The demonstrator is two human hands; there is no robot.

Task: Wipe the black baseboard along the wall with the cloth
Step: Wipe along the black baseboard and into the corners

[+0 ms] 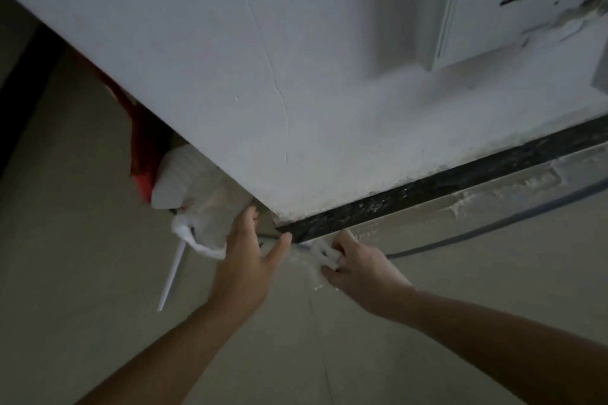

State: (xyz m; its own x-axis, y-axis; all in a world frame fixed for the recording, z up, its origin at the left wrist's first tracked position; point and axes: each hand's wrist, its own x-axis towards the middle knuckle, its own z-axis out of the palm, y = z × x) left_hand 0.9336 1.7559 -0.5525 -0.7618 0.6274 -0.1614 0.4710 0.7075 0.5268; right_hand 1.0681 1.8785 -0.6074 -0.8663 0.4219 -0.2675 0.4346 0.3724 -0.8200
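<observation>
Nearby, sack (184, 174), red bag (144, 145), grey cable (493, 226), cloth (324, 255) at baseboard (427, 188)

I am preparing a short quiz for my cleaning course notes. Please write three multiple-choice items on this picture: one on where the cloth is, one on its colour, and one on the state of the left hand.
1. Where along the baseboard is the cloth?
A. at its end by the corner
B. at its far right end
C. halfway along it

2. What colour is the cloth?
A. red
B. white
C. black

3. How is the left hand?
A. curled round the cloth
B. open, fingers straight, holding nothing
C. clenched in a fist

Answers:
1 A: the right hand grips the cloth where the baseboard starts at the corner.
2 B: the cloth shows white between the fingers.
3 B: the fingers stretch toward the corner with nothing in them.
</observation>
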